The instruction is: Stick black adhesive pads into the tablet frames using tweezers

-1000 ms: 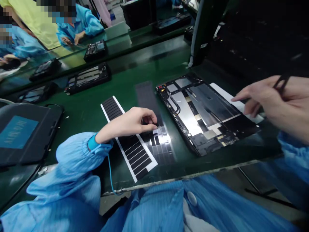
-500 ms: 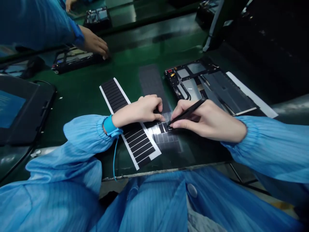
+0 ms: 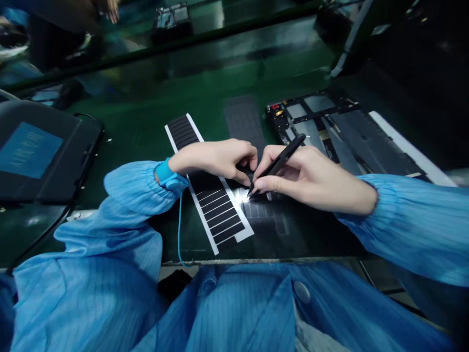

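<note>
My right hand (image 3: 311, 176) grips slim black tweezers (image 3: 281, 160) like a pen, points down. Their tip touches or hovers over a bright, glossy patch of a clear, grid-marked film sheet (image 3: 261, 211). Beside the tip, my left hand (image 3: 225, 159) lies palm down, fingers curled, thumb and forefinger apart. Its thumb rests at the film, close to the tweezers' tip. Under my left wrist runs a white-edged sheet (image 3: 223, 215) of black strips, slanting across the bench. What lies directly beneath my left fingers is hidden.
An opened flat device (image 3: 366, 139) full of parts lies behind my right hand, on a white strip (image 3: 410, 144). At left stands a black case (image 3: 68, 168) with a blue label (image 3: 31, 149). A blue cord (image 3: 180, 230) hangs from my left wristband (image 3: 166, 176).
The view has shifted left. The tweezers' tip has moved left, nearer my left thumb and the strip sheet. A co-worker's reaching hand at upper left has withdrawn, and the device beside it is gone.
</note>
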A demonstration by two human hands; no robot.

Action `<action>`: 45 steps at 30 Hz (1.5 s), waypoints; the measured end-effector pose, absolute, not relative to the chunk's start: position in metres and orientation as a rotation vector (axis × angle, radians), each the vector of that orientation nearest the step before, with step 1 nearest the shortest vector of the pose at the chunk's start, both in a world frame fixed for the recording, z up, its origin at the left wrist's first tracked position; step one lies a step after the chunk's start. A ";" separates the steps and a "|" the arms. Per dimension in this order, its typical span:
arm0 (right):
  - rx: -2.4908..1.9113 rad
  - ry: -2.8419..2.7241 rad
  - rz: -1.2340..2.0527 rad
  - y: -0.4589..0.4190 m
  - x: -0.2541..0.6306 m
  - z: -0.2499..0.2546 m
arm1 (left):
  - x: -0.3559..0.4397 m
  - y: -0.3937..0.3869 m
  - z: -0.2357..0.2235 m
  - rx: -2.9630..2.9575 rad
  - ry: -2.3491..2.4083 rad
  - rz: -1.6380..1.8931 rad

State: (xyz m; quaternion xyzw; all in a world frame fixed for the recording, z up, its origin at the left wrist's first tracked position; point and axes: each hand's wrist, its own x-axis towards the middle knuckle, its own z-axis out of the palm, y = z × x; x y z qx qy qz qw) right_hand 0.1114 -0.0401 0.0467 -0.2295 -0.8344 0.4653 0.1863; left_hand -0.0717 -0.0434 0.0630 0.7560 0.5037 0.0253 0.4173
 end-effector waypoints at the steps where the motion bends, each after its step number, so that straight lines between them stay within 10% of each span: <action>1: -0.599 -2.374 1.332 -0.044 0.108 0.047 | -0.075 -0.049 0.068 1.985 1.247 -0.020; 30: -0.456 -2.489 1.274 -0.084 0.110 0.046 | -0.076 -0.085 0.047 2.141 1.390 -0.512; 45: -0.903 -1.754 1.234 -0.008 0.152 0.042 | -0.042 -0.062 0.031 2.200 1.347 0.699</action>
